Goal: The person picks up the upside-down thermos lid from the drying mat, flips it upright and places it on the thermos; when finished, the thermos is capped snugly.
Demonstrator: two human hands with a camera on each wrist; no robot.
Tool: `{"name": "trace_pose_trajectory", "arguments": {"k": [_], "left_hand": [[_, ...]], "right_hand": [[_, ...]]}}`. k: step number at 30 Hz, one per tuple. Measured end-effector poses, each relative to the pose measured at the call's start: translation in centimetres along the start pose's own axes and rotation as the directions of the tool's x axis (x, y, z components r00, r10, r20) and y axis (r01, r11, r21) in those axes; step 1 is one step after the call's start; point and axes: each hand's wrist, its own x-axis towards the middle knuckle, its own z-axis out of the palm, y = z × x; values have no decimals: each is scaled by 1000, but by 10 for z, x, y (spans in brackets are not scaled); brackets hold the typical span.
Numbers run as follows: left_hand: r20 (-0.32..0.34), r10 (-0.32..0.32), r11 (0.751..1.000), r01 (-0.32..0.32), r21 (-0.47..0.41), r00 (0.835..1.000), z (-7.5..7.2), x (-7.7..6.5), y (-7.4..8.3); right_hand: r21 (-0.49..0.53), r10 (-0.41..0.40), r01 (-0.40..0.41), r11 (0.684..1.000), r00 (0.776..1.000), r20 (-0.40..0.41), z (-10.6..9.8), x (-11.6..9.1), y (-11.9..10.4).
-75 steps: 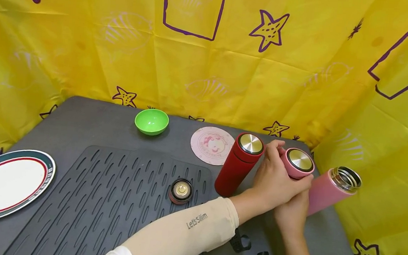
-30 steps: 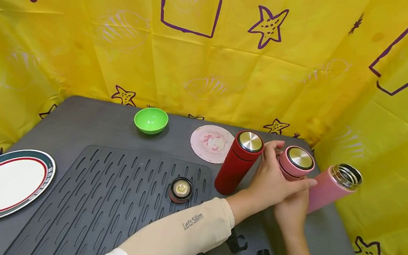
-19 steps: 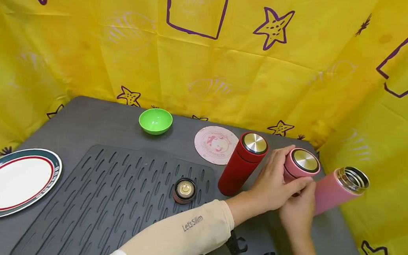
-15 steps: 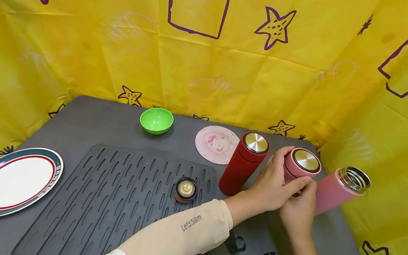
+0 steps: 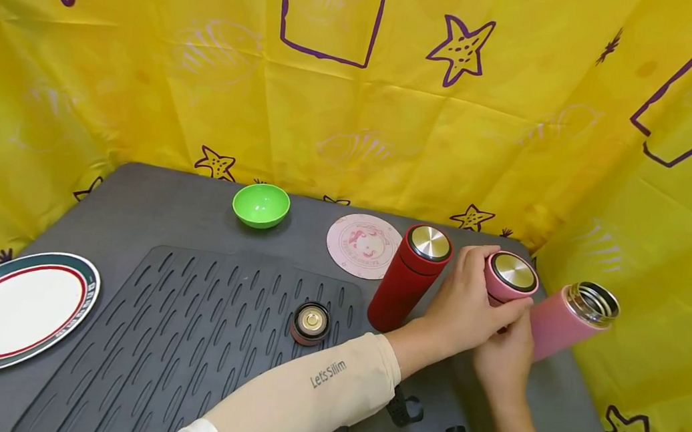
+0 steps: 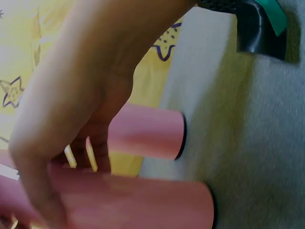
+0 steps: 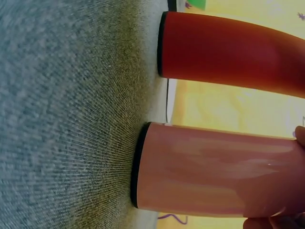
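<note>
A pink thermos (image 7: pixel 214 171) stands upright on the table, capped by a pink lid (image 5: pixel 514 271) with a silver disc on top. My left hand (image 5: pixel 466 311) curls round the lid from the left, its thumb crossing the front. Below it, my right hand (image 5: pixel 503 357) grips the thermos body; its far fingers are hidden in the head view. Just right of both hands is a second pink thermos (image 5: pixel 561 328), uncapped, with its steel mouth showing. A red thermos (image 5: pixel 406 284), capped, stands close to the left hand.
A loose lid (image 5: pixel 310 322) lies upside down on a dark grey drying mat (image 5: pixel 193 339). Farther back are a green bowl (image 5: pixel 261 205) and a round pink mat (image 5: pixel 363 245). An oval plate (image 5: pixel 20 314) is at far left. Yellow curtain (image 5: pixel 329 108) encloses the table.
My left fingers shift from loosely behind the lid to wrapped against its side. My right hand's grip closes in nearer the lid. The other things stay put; the head view shifts slightly.
</note>
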Motion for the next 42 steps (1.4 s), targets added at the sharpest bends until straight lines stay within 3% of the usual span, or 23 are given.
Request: {"name": "trace_pose_trajectory", "arguments": {"k": [3,8,13,17,21,26,31,37,42], "left_hand": [[59,32,999,-33,17,998,-6,1,-2],[120,-5,999,9,-34,993,-10,-1,-4],[79,-51,995,57,-81,996,-5,-4,-5],[-5,-110,991,109,-83,994,3,-3,-2],[-83,-83,997,82,-16,993,6,-2,0],[-42,-5,999,4,-36,999,-1,-4,-3],[32,26,994,-22,-103,999,-6,-5,-8],[67,-25,987,35,-157,997,-5,-8,-8],[24,-100,981,102,-165,995,1,-6,-3]], "right_hand": [[-32,10,-10,999,1000,3,-1,0,-2],[-38,19,-19,999,1000,5,-1,-1,-4],[30,-37,37,999,999,8,2,-1,-1],[50,-49,47,998,998,29,3,0,1],[27,-23,22,999,999,37,2,2,0],[-16,4,-4,1000,999,36,-1,2,-1],[-41,39,-38,998,999,36,-2,1,-3],[-25,9,-8,1000,999,31,-1,-1,-3],[47,-73,71,996,997,30,0,1,-2]]}}
